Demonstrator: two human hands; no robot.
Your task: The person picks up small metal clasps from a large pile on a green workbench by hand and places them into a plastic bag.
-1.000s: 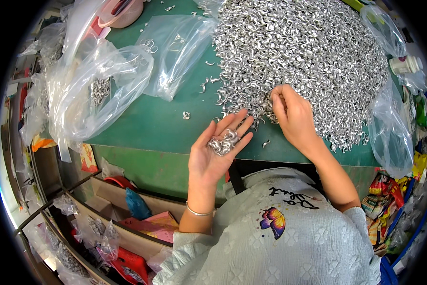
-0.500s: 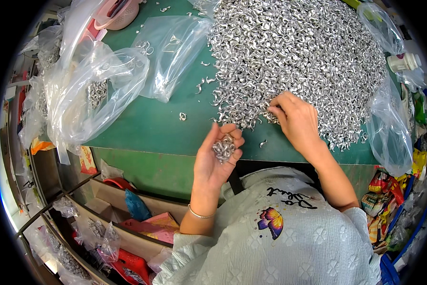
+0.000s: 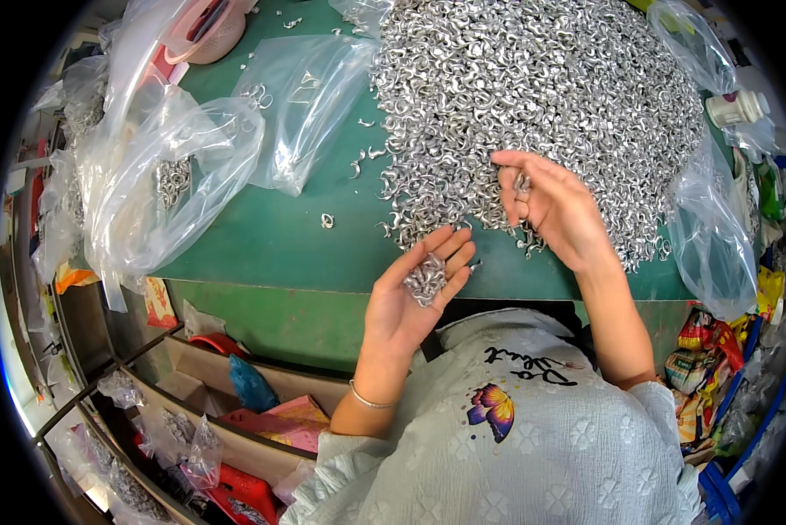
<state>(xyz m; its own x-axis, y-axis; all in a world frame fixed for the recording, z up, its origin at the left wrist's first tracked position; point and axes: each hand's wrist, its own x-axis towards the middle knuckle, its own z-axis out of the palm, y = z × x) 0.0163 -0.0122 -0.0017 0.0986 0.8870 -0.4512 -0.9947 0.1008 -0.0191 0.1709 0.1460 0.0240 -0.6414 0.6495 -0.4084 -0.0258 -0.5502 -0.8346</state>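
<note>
A small heap of curved silver metal pieces [image 3: 425,280] rests in the cupped palm of my left hand [image 3: 402,302], which is turned up near the table's front edge. My right hand [image 3: 559,206] is raised at the near side of the big pile, fingers curled, with a piece or two of the same silver metal [image 3: 522,182] showing against them. Beyond both hands spreads a wide pile of silver curved pieces [image 3: 533,87]. One loose piece [image 3: 327,220] lies on the green table [image 3: 262,236], left of my left hand.
Clear plastic bags [image 3: 292,114] lie on the table's left side, one with rings inside. A pink basket [image 3: 214,35] stands at the far left. On the right are a white bottle [image 3: 736,108] and another clear bag [image 3: 712,227]. An open drawer [image 3: 200,372] sits below the table at left.
My right hand has lifted from the pile and turned, now showing pieces at its fingers. My left hand has shifted right and opened out flatter under its heap.
</note>
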